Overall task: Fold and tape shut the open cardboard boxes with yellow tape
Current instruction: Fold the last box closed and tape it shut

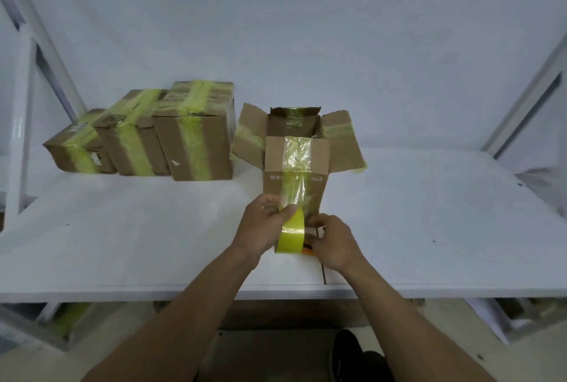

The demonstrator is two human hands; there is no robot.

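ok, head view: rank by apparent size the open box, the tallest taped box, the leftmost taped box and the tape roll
1. open box, flaps spread, largest.
2. tallest taped box, close behind; it sits slightly farther back, so the order of these two is unsure.
3. leftmost taped box, clearly smaller.
4. tape roll, smallest, though nearest the camera, held by the left hand.

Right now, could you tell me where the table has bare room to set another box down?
The table is bare right of the open box, and along the front left, before the three taped boxes. It is crowded at the middle front, where both hands work the tape roll.
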